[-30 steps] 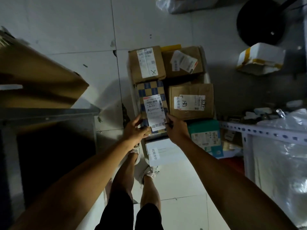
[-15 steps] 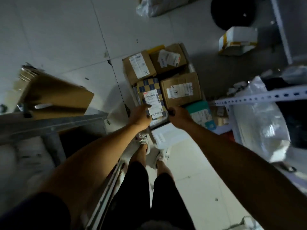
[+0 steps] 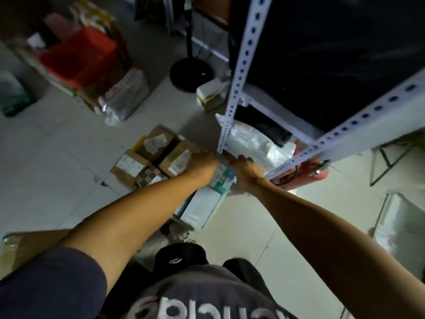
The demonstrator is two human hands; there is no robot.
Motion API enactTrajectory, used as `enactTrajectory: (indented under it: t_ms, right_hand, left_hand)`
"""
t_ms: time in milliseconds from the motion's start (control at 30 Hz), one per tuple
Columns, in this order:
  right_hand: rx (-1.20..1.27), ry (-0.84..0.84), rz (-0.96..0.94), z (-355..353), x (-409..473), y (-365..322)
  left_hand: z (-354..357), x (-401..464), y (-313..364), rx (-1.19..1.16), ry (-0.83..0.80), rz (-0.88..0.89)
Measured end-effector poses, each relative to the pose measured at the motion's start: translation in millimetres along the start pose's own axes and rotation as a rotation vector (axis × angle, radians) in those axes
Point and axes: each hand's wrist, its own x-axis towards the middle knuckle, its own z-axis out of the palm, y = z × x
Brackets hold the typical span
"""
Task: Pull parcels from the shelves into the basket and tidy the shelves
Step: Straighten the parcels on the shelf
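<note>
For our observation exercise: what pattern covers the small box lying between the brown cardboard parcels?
A blue-and-cream checkerboard; the checkered box shows best in the head view.

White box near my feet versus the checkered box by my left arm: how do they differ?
The white box is plain, long and fully visible; the checkered box has a blue-and-tan pattern and is partly hidden under the left forearm. The white box lies nearest the person; the checkered box sits among brown cartons. Both carry labels.

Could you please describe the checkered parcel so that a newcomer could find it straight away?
Start at the white perforated shelf post and drop to the cluster of parcels on the floor at its foot. The checkered parcel lies there beside the left forearm; its neighbours are plain brown boxes, and it alone has blue-and-tan squares.
</note>
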Motion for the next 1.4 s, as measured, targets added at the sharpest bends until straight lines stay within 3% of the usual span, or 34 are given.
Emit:
enactTrajectory:
  t_ms: [100,267,567,867,1067,1400]
  right_hand:
    - [-0.138,-0.041,-0.001,-16,-46,51]
    - [-0.042,0.04,0.172,-13,-120,151]
    - [0.057,0.268,0.523,-50,-256,326]
    - [0.009,0.514,0.85,-128,-373,442]
    - [0.001,0.553,0.977,-177,-408,497]
    - [-0.098,0.731,1.11,-309,-429,602]
  left_hand:
    - [-7,-2,79,0.113,0.029,0.087]
    - [9,-10,192,0.324,-0.092,0.339]
    - [1,-7,422,0.535,0.058,0.717]
    - [-9,-14,625,0.499,0.277,1.047]
    - [-22,-8,721,0.5,0.328,1.185]
    - [-117,33,891,0.341,0.534,1.395]
